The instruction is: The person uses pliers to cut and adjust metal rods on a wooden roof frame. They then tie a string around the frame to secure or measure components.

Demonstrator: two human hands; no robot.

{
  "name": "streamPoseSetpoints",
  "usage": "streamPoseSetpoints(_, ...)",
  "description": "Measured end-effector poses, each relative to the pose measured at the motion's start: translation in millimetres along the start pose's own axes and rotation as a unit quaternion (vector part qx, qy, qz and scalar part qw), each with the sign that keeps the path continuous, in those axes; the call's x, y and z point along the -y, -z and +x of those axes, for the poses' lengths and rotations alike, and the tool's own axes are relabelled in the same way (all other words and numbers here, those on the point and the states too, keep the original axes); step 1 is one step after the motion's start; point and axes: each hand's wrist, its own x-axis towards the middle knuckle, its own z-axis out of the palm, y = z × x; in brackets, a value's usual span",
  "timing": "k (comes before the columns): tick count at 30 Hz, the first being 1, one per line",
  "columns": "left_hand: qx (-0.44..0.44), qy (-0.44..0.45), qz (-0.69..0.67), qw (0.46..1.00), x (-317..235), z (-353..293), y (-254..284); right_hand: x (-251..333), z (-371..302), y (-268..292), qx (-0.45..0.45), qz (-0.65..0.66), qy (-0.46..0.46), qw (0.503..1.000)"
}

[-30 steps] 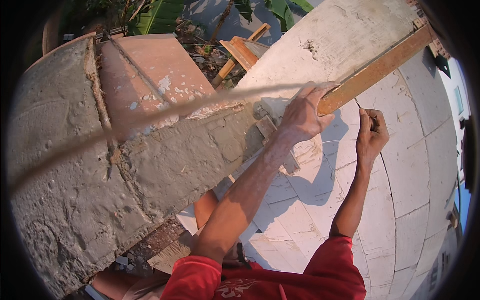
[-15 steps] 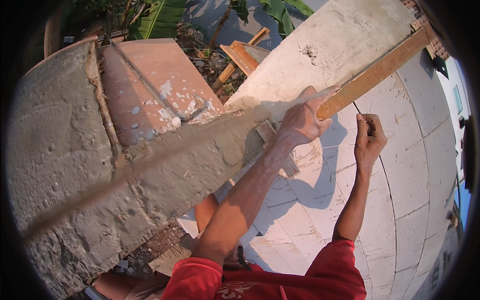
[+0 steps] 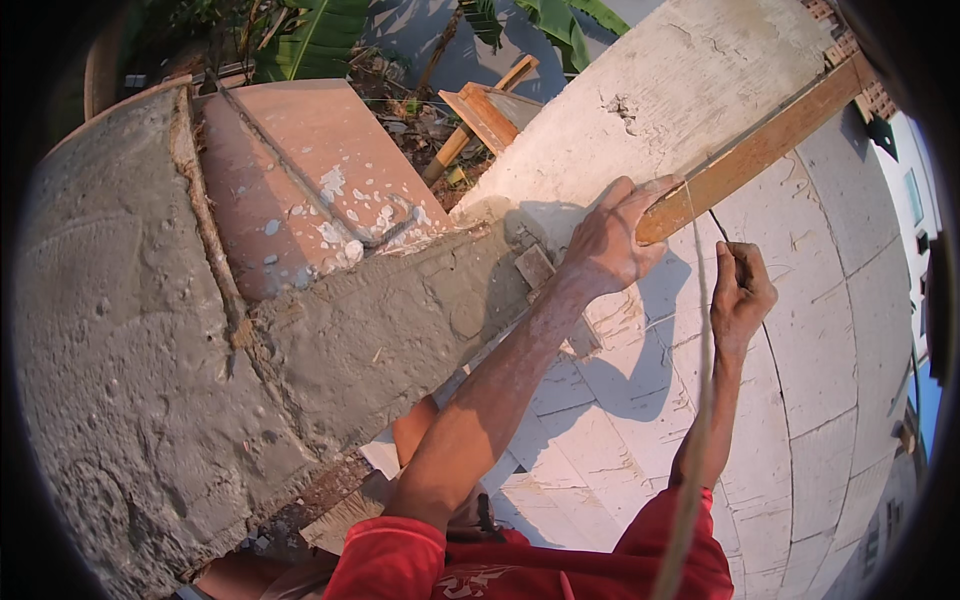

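My left hand (image 3: 612,240) is closed around the lower end of a long wooden board (image 3: 760,150), which lies along the edge of a pale concrete beam (image 3: 640,95). To its right, my right hand (image 3: 742,295) is pinched in front of the block wall, with a thin string at its fingers that is hard to make out. A pale cord (image 3: 702,400) loops over the board near my left hand and hangs down, blurred close to the camera, past my right forearm. Beneath my left wrist a small wooden piece (image 3: 534,266) sticks out by the mortar.
Wet grey mortar (image 3: 360,340) covers the ledge on the left. Behind it lies a pinkish panel (image 3: 290,150) spotted with white, with a bent metal bar (image 3: 300,180) on it. Light block wall (image 3: 820,330) falls away at right. Banana leaves (image 3: 315,40) grow beyond.
The blurred cord that crossed the mortar on the left has swung right and now hangs from the board. My right hand has dropped slightly; my left keeps its grip on the board.
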Motion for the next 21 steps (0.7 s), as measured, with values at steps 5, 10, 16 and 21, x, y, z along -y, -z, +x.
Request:
streamPoseSetpoints(5, 0.007, 0.025, 0.019, 0.999, -2.9, 1.2, 1.0, -2.1, 1.7, 4.1, 0.002, -0.033, 0.031, 0.999)
streamPoseSetpoints(10, -0.014, 0.051, -0.042, 0.998, -2.1, 1.9, -0.5, -3.4, 1.2, 5.7, -0.001, -0.047, 0.058, 0.997)
streamPoseSetpoints(16, -0.014, 0.016, -0.013, 1.0, -2.7, 1.9, -0.7, -2.4, 0.5, 7.7, -0.001, -0.056, 0.069, 0.996)
streamPoseSetpoints(21, -0.009, 0.034, -0.006, 0.999, -5.4, 1.5, 0.2, -3.9, -1.0, 9.1, -0.009, -0.056, 0.089, 0.994)
